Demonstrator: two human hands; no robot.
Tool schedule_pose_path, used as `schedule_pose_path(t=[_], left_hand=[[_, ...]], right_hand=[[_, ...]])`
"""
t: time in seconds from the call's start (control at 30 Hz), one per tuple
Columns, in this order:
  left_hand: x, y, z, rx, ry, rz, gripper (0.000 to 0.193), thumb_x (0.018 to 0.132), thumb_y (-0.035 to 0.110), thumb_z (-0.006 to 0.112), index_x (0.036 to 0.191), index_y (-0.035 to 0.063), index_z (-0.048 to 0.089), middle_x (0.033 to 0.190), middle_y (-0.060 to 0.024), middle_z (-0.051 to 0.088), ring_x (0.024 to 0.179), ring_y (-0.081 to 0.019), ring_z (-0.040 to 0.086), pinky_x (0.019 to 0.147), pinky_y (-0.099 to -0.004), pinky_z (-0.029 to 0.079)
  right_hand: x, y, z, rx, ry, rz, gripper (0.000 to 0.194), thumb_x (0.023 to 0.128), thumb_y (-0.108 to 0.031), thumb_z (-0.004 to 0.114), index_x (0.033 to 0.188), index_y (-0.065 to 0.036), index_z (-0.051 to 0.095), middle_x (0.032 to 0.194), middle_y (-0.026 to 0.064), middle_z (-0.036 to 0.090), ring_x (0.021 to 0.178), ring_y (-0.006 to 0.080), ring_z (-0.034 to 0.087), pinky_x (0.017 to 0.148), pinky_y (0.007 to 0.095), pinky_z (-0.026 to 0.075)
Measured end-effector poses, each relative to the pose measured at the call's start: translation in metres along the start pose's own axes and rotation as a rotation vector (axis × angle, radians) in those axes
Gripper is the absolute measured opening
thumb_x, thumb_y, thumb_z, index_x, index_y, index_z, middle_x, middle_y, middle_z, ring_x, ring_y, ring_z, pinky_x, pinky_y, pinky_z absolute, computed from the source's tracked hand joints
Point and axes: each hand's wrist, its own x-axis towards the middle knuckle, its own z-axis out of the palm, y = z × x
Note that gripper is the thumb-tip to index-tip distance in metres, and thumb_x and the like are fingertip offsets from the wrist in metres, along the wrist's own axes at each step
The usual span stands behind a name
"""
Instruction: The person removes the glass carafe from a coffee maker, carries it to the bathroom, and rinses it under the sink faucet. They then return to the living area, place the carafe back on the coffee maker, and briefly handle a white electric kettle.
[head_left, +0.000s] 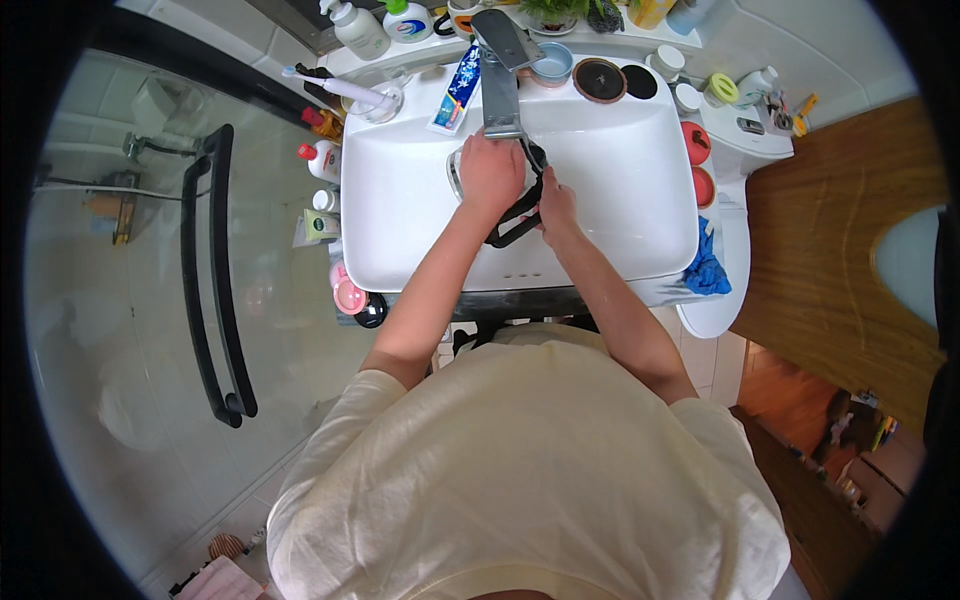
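Observation:
Under the metal faucet (501, 97), both hands are inside the white washbasin (630, 195). My right hand (558, 201) grips a black strap-like loop (516, 229) by its right side, with a stream of water falling beside it. My left hand (493, 171) lies at the loop's upper left, over a round, clear-rimmed thing (454, 174) that it mostly covers; its fingertips are hidden beneath the spout, so its hold cannot be told.
A toothpaste tube (459, 94) and an electric toothbrush (345, 90) lie at the basin's back left. Round containers and a dark round lid (600, 79) stand at the back right. A blue cloth (706, 262) lies by the right rim, and small bottles line the left.

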Motion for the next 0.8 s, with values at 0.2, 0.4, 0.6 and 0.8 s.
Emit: schedule_pose_path(t=[0.2, 0.4, 0.6, 0.8], left_hand=[[0.030, -0.013, 0.002, -0.025, -0.125, -0.123, 0.021, 0.079, 0.016, 0.049, 0.087, -0.0004, 0.060, 0.080, -0.0204, 0.060, 0.078, -0.0388, 0.057, 0.076, -0.0428, 0.047], [-0.020, 0.034, -0.001, 0.042, 0.243, 0.194, 0.040, 0.076, 0.018, 0.054, 0.107, -0.0066, 0.049, 0.109, -0.0224, 0.049, 0.105, -0.0393, 0.044, 0.094, -0.0465, 0.033], [-0.018, 0.025, -0.021, -0.068, 0.084, 0.172, 0.046, 0.074, 0.019, 0.057, 0.110, -0.0075, 0.048, 0.104, -0.0239, 0.052, 0.098, -0.0389, 0.049, 0.085, -0.0439, 0.041], [0.009, 0.000, -0.023, -0.188, -0.179, -0.086, 0.036, 0.074, 0.024, 0.057, 0.095, -0.0046, 0.056, 0.088, -0.0241, 0.057, 0.085, -0.0378, 0.054, 0.074, -0.0428, 0.046]], right_hand=[[-0.011, -0.016, -0.011, -0.067, -0.023, -0.055, 0.047, 0.089, -0.039, 0.046, 0.068, 0.002, 0.051, 0.057, 0.0074, 0.048, 0.042, 0.0165, 0.046, 0.034, 0.0296, 0.043], [-0.014, -0.024, -0.019, -0.057, -0.053, -0.110, 0.046, 0.090, -0.036, 0.046, 0.065, 0.001, 0.052, 0.054, 0.0067, 0.048, 0.039, 0.0166, 0.046, 0.033, 0.0294, 0.040], [-0.010, -0.021, -0.019, -0.032, -0.052, -0.097, 0.047, 0.089, -0.038, 0.049, 0.062, 0.000, 0.052, 0.052, 0.0059, 0.048, 0.038, 0.0161, 0.046, 0.034, 0.0286, 0.039], [-0.007, -0.019, -0.020, -0.100, -0.031, -0.127, 0.049, 0.088, -0.040, 0.050, 0.063, 0.002, 0.053, 0.052, 0.0054, 0.048, 0.035, 0.0159, 0.044, 0.034, 0.0284, 0.039]])
